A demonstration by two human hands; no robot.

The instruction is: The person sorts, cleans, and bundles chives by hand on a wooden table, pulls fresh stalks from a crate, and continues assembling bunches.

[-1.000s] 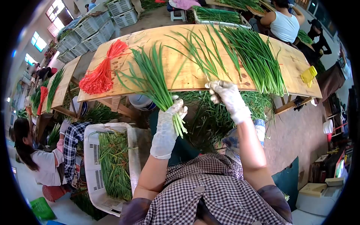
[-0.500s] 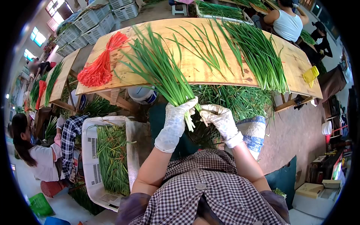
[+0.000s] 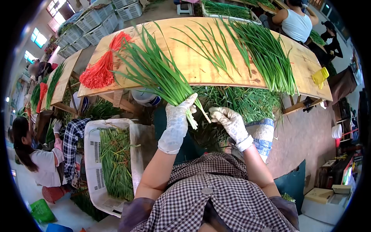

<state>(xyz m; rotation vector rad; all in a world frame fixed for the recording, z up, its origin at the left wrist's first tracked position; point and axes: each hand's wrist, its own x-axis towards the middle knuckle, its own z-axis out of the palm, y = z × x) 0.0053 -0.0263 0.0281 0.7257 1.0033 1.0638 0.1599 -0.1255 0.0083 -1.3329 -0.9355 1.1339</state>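
My left hand (image 3: 177, 120), in a whitish glove, is wrapped round the lower stems of a green leafy bunch (image 3: 164, 79), whose leaves fan out over the table's front edge. One stalk sticks out from the bunch toward my right hand (image 3: 228, 120). That gloved hand has its fingers pinched together by the stalk's pale end; what they hold, if anything, is too small to make out. On the wooden table (image 3: 193, 50) lie red ties (image 3: 101, 71), a few loose stalks (image 3: 216, 50) and a larger green pile (image 3: 266, 58).
A white crate (image 3: 91, 162) with greens stands at my left, near a seated person (image 3: 42, 158). Cut greens (image 3: 247, 102) lie beneath the table. A yellow object (image 3: 320, 77) is at the table's right end. Other people sit beyond the table at the upper right.
My right hand has come down from the table's edge to the stems, then moved slightly away from them. The bunch in my left hand looks fuller than in the earliest frame.
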